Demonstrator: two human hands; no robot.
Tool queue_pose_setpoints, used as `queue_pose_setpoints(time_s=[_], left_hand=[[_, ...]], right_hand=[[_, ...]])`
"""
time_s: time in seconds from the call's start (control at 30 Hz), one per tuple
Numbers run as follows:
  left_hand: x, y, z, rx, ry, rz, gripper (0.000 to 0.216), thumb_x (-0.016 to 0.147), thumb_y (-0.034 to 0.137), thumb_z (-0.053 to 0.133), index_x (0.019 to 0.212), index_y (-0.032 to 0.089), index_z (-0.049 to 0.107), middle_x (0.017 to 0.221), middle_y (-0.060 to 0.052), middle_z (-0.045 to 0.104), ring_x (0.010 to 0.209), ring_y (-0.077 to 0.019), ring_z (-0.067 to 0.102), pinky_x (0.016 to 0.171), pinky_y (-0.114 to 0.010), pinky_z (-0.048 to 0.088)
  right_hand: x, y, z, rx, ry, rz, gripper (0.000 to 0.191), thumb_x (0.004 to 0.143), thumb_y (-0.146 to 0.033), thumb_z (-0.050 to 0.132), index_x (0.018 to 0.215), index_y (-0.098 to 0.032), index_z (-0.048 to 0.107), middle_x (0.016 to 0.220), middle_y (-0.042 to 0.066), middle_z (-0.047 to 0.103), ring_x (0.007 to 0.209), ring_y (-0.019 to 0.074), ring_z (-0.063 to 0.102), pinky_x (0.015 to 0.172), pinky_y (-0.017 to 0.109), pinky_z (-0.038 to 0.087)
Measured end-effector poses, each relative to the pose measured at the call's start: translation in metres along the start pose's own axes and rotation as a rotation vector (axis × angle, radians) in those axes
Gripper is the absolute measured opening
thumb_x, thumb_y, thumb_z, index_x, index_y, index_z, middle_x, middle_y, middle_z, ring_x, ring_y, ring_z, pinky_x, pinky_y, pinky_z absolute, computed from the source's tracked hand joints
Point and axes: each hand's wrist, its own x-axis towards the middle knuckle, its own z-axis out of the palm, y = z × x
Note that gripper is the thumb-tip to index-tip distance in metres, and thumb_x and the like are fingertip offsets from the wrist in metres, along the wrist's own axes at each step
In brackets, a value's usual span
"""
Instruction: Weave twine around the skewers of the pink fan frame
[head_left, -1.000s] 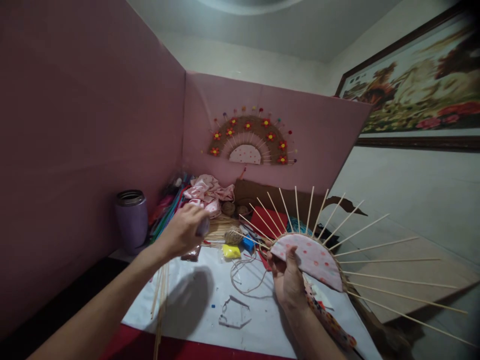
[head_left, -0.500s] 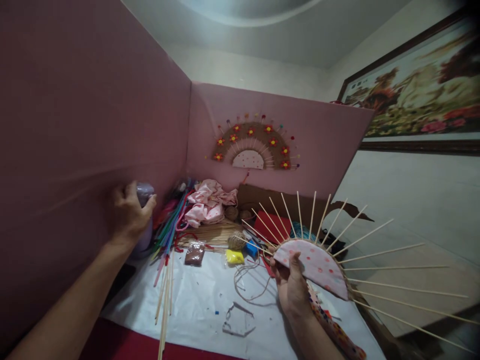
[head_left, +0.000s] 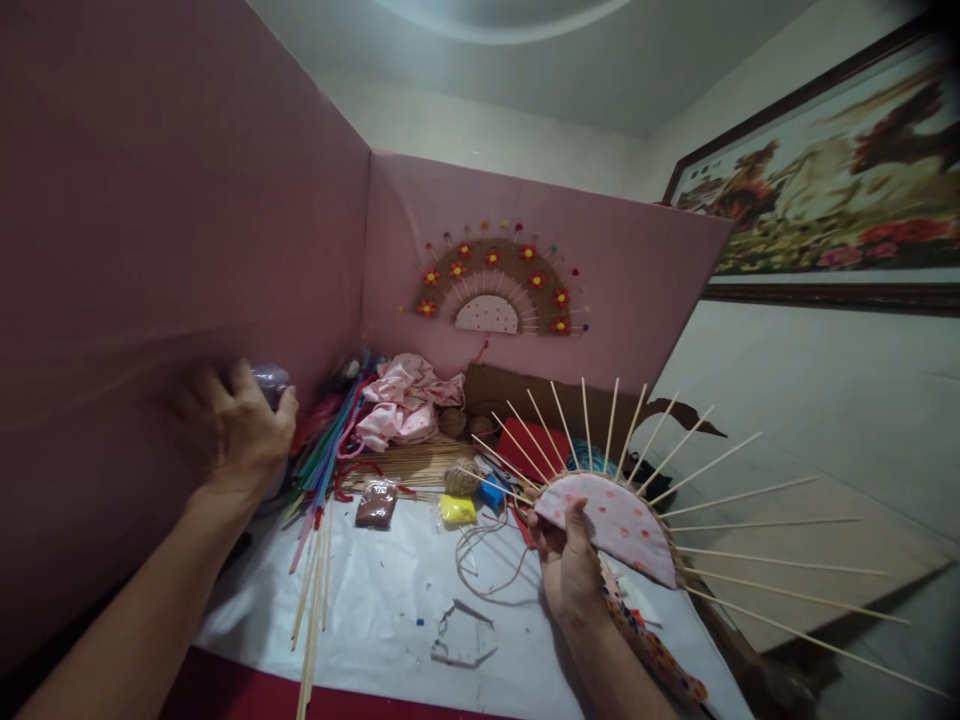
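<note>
My left hand (head_left: 232, 430) is closed over the top of a purple tumbler (head_left: 271, 380) that stands against the pink partition at the left. My right hand (head_left: 566, 560) grips a half-round fan piece (head_left: 619, 520) covered in pink dotted fabric, with several thin wooden skewers fanning out from its rim to the right. The fan piece is held up above the white sheet (head_left: 405, 610) on the table.
A finished fan (head_left: 495, 285) with red flowers hangs on the back partition. Behind the sheet lie coloured pipe cleaners (head_left: 330, 445), pink cloth (head_left: 401, 400), loose skewers (head_left: 311, 610), a twine ball (head_left: 459, 478), yellow (head_left: 457, 510) and blue (head_left: 493, 490) blocks, and a small brown packet (head_left: 375, 503). A framed picture (head_left: 840, 190) hangs on the right wall.
My left hand moved from the middle of the table to the left and closed on the top of the purple tumbler. My right hand kept holding the fan piece nearly still.
</note>
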Motion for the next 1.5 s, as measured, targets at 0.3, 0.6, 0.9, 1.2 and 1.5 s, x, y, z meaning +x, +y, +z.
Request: queue_pose_setpoints(time_s=[0.3, 0.6, 0.9, 1.2, 1.5], left_hand=[[-0.008, 0.06, -0.035, -0.312, 0.049, 0.35, 0.043, 0.08, 0.033, 0.048, 0.116, 0.01, 0.052, 0.124, -0.016, 0.049, 0.12, -0.0283, 0.034, 0.1, -0.044, 0.02], [-0.085, 0.143, 0.004, -1.127, -1.03, 0.131, 0.012, 0.063, 0.018, 0.055, 0.066, 0.016, 0.067, 0.062, -0.002, 0.065, 0.058, -0.0144, 0.058, 0.054, -0.024, 0.041], [-0.156, 0.14, 0.018, -1.285, -1.438, -0.095, 0.014, 0.065, 0.024, 0.053, 0.065, 0.012, 0.06, 0.045, 0.001, 0.055, 0.038, -0.0097, 0.049, 0.04, -0.021, 0.039], [-0.163, 0.127, 0.016, -1.459, -1.327, -0.239, 0.019, 0.067, 0.026, 0.057, 0.08, 0.013, 0.06, 0.07, -0.003, 0.063, 0.064, -0.0135, 0.058, 0.057, -0.025, 0.045], [-0.159, 0.125, 0.005, -1.499, -1.287, -0.239, 0.019, 0.069, 0.028, 0.059, 0.08, 0.013, 0.064, 0.072, -0.004, 0.064, 0.063, -0.013, 0.055, 0.059, -0.025, 0.043]], right_hand=[[-0.001, 0.002, 0.001, 0.031, -0.013, 0.019, 0.036, 0.069, -0.048, 0.062, 0.086, -0.016, 0.057, 0.076, 0.003, 0.068, 0.059, 0.0116, 0.06, 0.052, 0.022, 0.048], [-0.002, 0.007, 0.001, 0.022, -0.031, 0.009, 0.035, 0.07, -0.047, 0.062, 0.085, -0.016, 0.06, 0.077, 0.003, 0.069, 0.059, 0.0096, 0.058, 0.056, 0.02, 0.048], [-0.005, 0.013, 0.004, 0.016, -0.114, 0.008, 0.037, 0.068, -0.049, 0.063, 0.081, -0.015, 0.064, 0.072, 0.003, 0.067, 0.059, 0.0123, 0.057, 0.054, 0.024, 0.045], [-0.003, 0.02, -0.001, -0.144, -0.108, -0.13, 0.039, 0.065, -0.051, 0.064, 0.075, -0.014, 0.063, 0.071, 0.004, 0.065, 0.06, 0.0133, 0.055, 0.06, 0.027, 0.045], [-0.014, 0.009, 0.01, -0.005, -0.28, -0.072, 0.038, 0.07, -0.055, 0.057, 0.07, -0.017, 0.064, 0.067, 0.001, 0.063, 0.061, 0.0129, 0.054, 0.064, 0.027, 0.045]])
